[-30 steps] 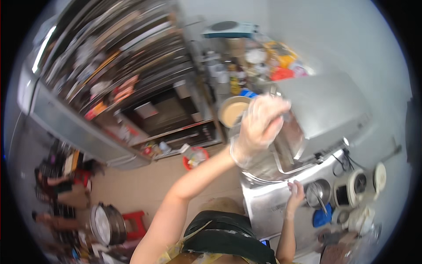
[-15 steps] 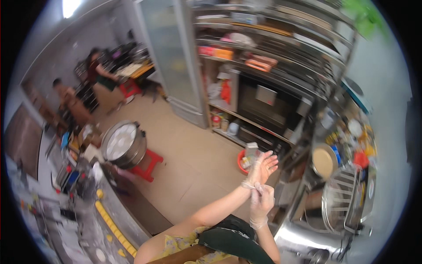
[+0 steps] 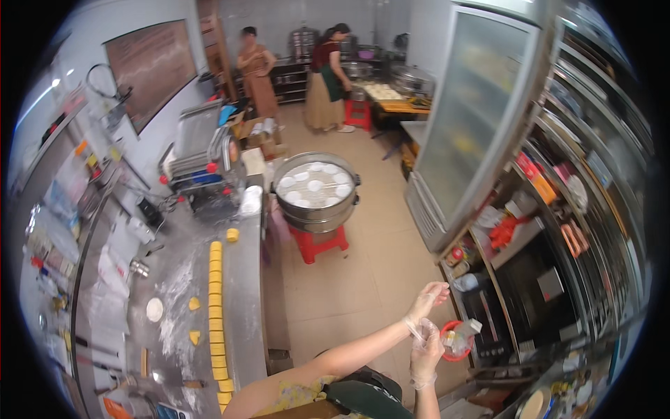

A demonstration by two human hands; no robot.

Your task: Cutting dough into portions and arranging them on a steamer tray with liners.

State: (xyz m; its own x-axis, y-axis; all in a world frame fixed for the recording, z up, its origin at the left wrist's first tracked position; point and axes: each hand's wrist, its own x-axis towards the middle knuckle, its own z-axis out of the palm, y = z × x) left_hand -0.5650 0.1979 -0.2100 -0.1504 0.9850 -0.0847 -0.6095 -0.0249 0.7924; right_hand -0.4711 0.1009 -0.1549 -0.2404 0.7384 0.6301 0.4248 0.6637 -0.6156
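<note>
My left hand (image 3: 430, 299) is stretched out over the floor in a thin clear plastic glove. Its fingers are loosely extended, and nothing shows in them. At the left wrist, my right hand (image 3: 425, 349), gloved the same way, has its fingers closed on the cuff of the left glove (image 3: 413, 327). To my left, on the floury steel worktop (image 3: 244, 307), runs a long row of cut yellow dough pieces (image 3: 216, 300). Two small dough bits (image 3: 194, 303) and a white round (image 3: 154, 309) lie beside the row.
A steamer (image 3: 314, 192) with white rounds stands on a red stool (image 3: 319, 243). Behind it are a dough-rolling machine (image 3: 202, 157) and two people (image 3: 328, 84). At right stand a glass-door fridge (image 3: 474, 105), shelving with trays (image 3: 579, 153), and a red bin (image 3: 457, 348).
My view has swung left, bringing the worktop and steamer toward the middle. The right hand still grips the left glove's cuff, and the left fingers look less spread.
</note>
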